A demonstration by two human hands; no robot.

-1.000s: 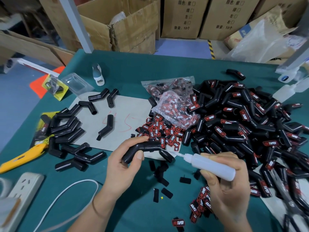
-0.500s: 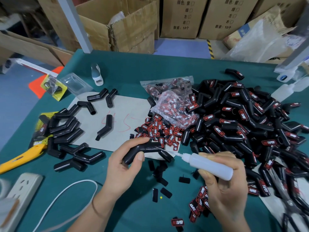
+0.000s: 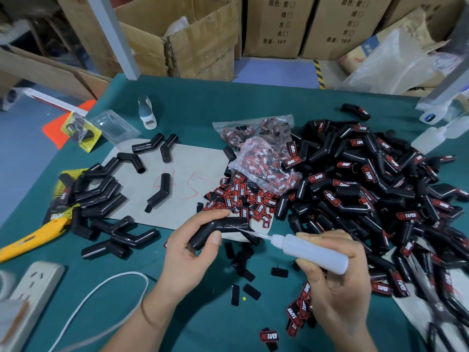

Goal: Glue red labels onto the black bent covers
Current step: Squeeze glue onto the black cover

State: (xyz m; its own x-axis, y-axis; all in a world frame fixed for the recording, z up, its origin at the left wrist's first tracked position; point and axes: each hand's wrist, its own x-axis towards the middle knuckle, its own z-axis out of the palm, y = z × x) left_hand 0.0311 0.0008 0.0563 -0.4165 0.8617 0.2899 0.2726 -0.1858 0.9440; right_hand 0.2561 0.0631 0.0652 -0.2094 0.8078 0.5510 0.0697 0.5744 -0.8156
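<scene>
Where nozzle meets cover: glue indiscernible.

Glue bottle nozzle has edged (slightly) along the held cover.

Left hand curled in a grip, thumb forward, right hand curled, fingers pinching

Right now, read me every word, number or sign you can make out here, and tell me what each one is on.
"TAPER": red labels, loose on the table and glued on the black bent covers.
"数量: 10个": cardboard boxes behind the table, under four lines of Chinese characters with tick boxes.
"45", handwritten in red: grey card sheet.
Yellow blister pack: print too small to read.
</scene>
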